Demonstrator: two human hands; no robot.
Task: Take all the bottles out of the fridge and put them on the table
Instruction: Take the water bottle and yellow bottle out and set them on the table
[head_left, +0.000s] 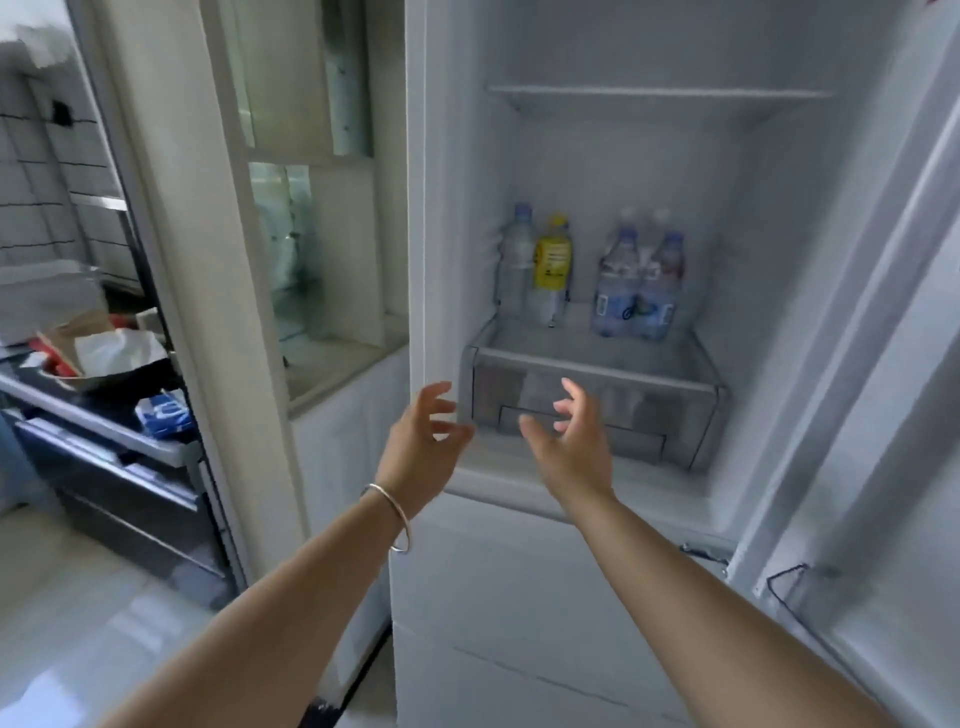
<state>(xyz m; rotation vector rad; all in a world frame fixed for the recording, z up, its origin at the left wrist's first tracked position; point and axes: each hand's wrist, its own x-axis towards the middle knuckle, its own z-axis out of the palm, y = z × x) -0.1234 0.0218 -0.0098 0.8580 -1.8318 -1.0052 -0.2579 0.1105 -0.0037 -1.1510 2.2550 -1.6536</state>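
The white fridge stands open in front of me. On its lower shelf stand several bottles: a clear water bottle at the left, a yellow-labelled bottle beside it, and two blue-capped water bottles to the right, with more caps showing behind them. My left hand and my right hand are both raised before the drawer, below the bottles. Each hand has its fingers spread and holds nothing. A silver bangle circles my left wrist.
A clear crisper drawer sits under the bottle shelf. An empty upper shelf is higher up. The fridge door hangs open at the right. At the left, a dark counter with drawers holds boxes and papers beyond a doorway frame.
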